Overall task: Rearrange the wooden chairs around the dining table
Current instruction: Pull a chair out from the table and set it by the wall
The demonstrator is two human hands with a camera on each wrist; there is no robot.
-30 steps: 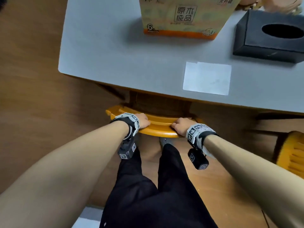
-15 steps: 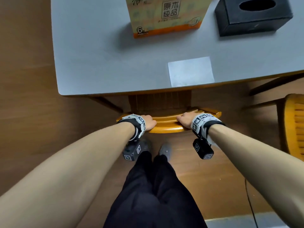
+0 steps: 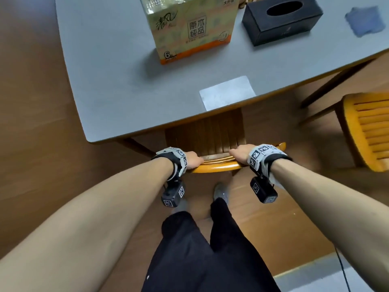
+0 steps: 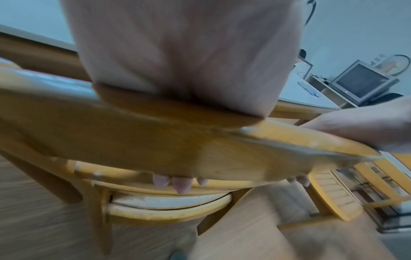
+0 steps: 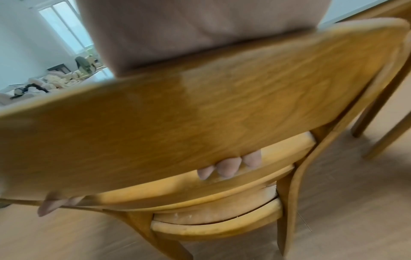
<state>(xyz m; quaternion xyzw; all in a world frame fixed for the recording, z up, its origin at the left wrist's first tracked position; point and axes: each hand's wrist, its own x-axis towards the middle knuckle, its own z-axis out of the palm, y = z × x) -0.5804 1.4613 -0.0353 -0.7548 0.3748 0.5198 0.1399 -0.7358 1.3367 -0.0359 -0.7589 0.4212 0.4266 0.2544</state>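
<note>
1. Wooden floor point(image 3: 37, 127): brown boards under everything in the head view.
2. Dining table point(image 3: 109, 76): grey top with a wooden edge, filling the upper part of the head view.
3. Wooden chair point(image 3: 214, 165): orange-toned, pushed in at the near edge of the table, its slatted seat partly under the tabletop, its curved top rail nearest the person.
4. Second chair point(image 3: 370, 131): same wood, at the right, just off the table's corner and apart from the first.
5. Tissue pack point(image 3: 189, 28): yellow and orange wrapper with printed characters, standing on the table.
6. Black tissue box point(image 3: 282, 17): on the table, right of the pack, oval slot facing up.
7. White sheet point(image 3: 227, 92): flat at the table's near edge, above the chair seat.
8. Left hand point(image 3: 192, 160): clasps the left end of the top rail; fingertips point(image 4: 181, 184) curl out beneath it.
9. Right hand point(image 3: 241, 153): clasps the right part of the rail; fingertips point(image 5: 227, 168) show under the backrest, though blur obscures the exact hold.
</note>
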